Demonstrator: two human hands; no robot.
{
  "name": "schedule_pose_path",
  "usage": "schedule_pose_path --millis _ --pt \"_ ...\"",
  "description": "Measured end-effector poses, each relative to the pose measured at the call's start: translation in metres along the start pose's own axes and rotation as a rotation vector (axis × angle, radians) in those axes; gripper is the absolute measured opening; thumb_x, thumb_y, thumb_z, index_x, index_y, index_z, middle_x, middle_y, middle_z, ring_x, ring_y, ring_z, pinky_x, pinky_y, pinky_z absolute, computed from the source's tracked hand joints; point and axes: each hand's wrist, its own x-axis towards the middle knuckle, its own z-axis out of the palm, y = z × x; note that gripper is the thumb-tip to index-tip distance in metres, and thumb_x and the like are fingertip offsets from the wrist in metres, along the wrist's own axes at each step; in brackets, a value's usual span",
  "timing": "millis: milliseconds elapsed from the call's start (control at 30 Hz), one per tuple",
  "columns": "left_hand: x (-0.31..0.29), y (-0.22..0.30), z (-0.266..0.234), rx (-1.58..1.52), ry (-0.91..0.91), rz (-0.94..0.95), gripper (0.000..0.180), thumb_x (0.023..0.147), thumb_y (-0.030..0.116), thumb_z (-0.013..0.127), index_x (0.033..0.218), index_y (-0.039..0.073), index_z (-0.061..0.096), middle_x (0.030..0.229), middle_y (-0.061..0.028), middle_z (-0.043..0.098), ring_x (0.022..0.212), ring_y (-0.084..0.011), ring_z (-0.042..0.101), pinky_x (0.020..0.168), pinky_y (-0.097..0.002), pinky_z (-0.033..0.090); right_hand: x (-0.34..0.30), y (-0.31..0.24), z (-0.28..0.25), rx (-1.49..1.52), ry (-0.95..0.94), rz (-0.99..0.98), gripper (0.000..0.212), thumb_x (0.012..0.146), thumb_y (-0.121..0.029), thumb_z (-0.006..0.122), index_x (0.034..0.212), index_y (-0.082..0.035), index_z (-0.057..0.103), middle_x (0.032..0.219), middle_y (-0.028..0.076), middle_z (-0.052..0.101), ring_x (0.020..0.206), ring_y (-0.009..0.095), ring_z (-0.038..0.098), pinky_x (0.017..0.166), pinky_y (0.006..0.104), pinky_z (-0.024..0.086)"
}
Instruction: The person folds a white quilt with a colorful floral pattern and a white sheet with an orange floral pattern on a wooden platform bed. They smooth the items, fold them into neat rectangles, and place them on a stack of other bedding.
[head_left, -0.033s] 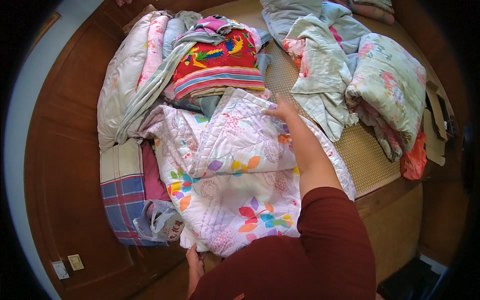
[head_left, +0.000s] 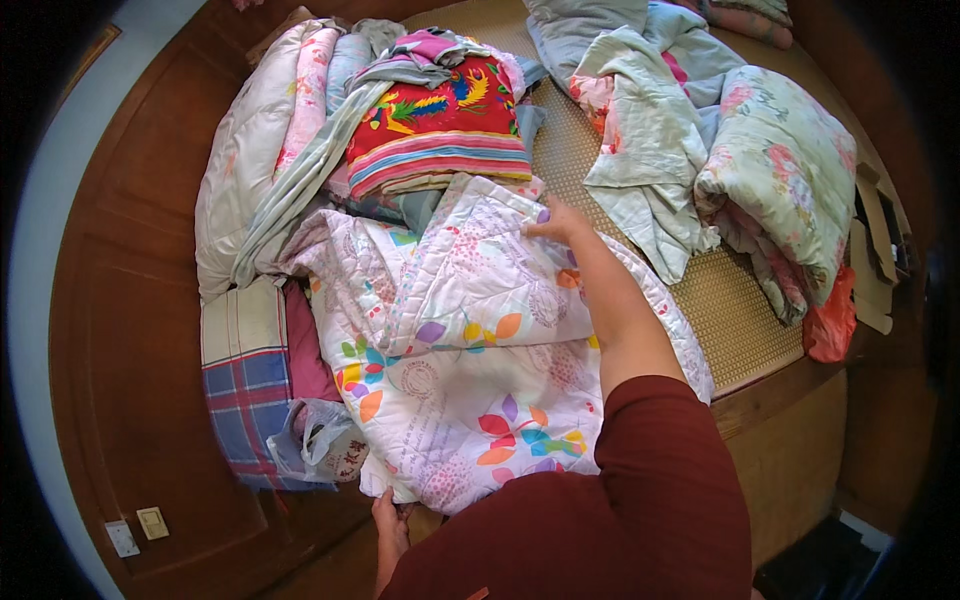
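Note:
A white quilt [head_left: 470, 400] printed with bright leaves lies across the near part of the bed, its far part folded over on top. At the far right edge of that fold is my right hand [head_left: 562, 222]; the thumb lies on the cloth and the fingers curl around the edge, partly hidden. My left hand [head_left: 390, 520] is low in the picture, closed on the quilt's near left corner, with some of its fingers out of sight. A red embroidered textile [head_left: 430, 125] with striped bands sits on folded bedding just beyond the quilt.
To the left are a pale comforter [head_left: 240, 190], a plaid bundle [head_left: 243, 400] and a clear plastic bag [head_left: 315, 440]. On the right lie a crumpled pale sheet [head_left: 640, 150], a floral quilt [head_left: 785, 170] and a red plastic bag [head_left: 830, 320]. A woven mat [head_left: 735, 320] covers the bed.
The fingers of my right hand have shifted slightly left and nearer at the quilt's edge. My left hand and the quilt look unchanged.

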Motion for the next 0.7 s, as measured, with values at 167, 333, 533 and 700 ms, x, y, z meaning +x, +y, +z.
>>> schedule_pose_path --millis 167,333,533,700 --pt "-0.005 0.0 0.002 0.023 0.067 0.007 0.019 0.08 0.017 0.053 0.097 0.009 0.05 0.085 -0.0075 0.058 0.066 -0.021 0.057 0.046 -0.0309 0.046 -0.018 -0.008 -0.043 0.392 0.216 -0.345 0.037 0.065 -0.027 0.063 0.095 -0.006 0.061 0.087 0.017 0.061 0.082 0.029 0.059 0.073 0.0351 0.045" --pt "-0.007 0.0 0.002 0.052 0.064 -0.026 0.021 0.079 0.018 0.054 0.098 0.009 0.05 0.087 -0.0064 0.057 0.072 -0.0218 0.056 0.057 -0.0387 0.047 -0.043 0.054 -0.181 0.76 0.631 -0.274 0.02 0.075 -0.018 0.058 0.089 -0.004 0.059 0.071 0.002 0.056 0.062 0.009 0.047 0.055 0.0259 0.04" --pt "-0.009 0.003 0.015 0.07 0.051 -0.021 0.021 0.079 0.019 0.055 0.098 0.011 0.049 0.093 -0.0061 0.056 0.08 -0.0252 0.053 0.066 -0.046 0.044 -0.03 0.184 -0.172 0.269 0.716 0.088 0.066 0.063 -0.043 0.066 0.115 -0.004 0.05 0.101 0.022 0.057 0.094 0.032 0.055 0.078 0.0365 0.042" --pt "-0.011 0.007 0.008 0.064 0.109 0.006 0.023 0.08 0.018 0.054 0.1 0.01 0.048 0.097 -0.0069 0.055 0.084 -0.0251 0.054 0.069 -0.0476 0.044 -0.096 0.241 -0.077 0.262 0.719 0.139 0.058 0.066 -0.036 0.065 0.113 -0.004 0.051 0.108 0.021 0.053 0.1 0.034 0.05 0.082 0.0391 0.04"
